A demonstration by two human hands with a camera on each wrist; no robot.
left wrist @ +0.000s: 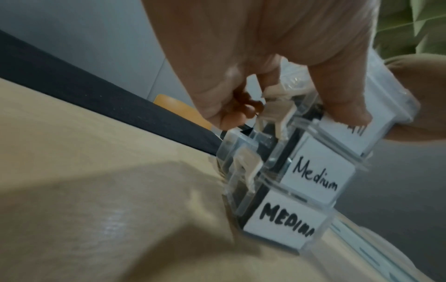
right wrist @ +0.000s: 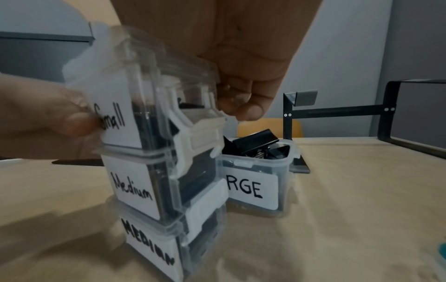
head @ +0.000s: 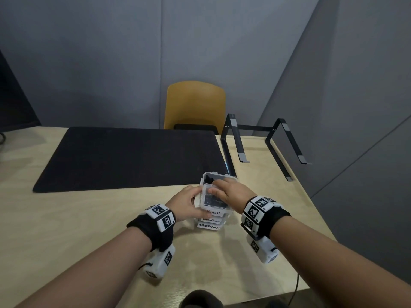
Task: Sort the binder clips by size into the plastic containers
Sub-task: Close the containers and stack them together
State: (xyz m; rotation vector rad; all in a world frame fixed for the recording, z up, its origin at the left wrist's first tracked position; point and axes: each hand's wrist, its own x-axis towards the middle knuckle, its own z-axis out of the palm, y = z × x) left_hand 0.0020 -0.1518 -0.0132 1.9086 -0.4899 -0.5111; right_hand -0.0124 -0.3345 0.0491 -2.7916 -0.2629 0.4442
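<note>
Three clear lidded containers stand stacked on the table: "Small" [head: 213, 200] on top, "Medium" [head: 211, 219] under it, "MEDIUM" [head: 209, 227] at the bottom. My left hand [head: 186, 203] grips the Small container's [left wrist: 337, 131] left side, thumb on its label. My right hand [head: 232, 192] lies over its lid, fingers curled down by the white latch [right wrist: 205, 131] on the right side. Just behind the stack stands an open "LARGE" container [right wrist: 253, 188] holding big black binder clips [right wrist: 255, 142]. The stacked boxes show dark contents through their walls.
A black mat [head: 124, 156] covers the far left of the wooden table [head: 89, 230]. A black metal stand [head: 255, 141] sits at the far right near the table's edge. A yellow chair [head: 195, 105] stands beyond the table.
</note>
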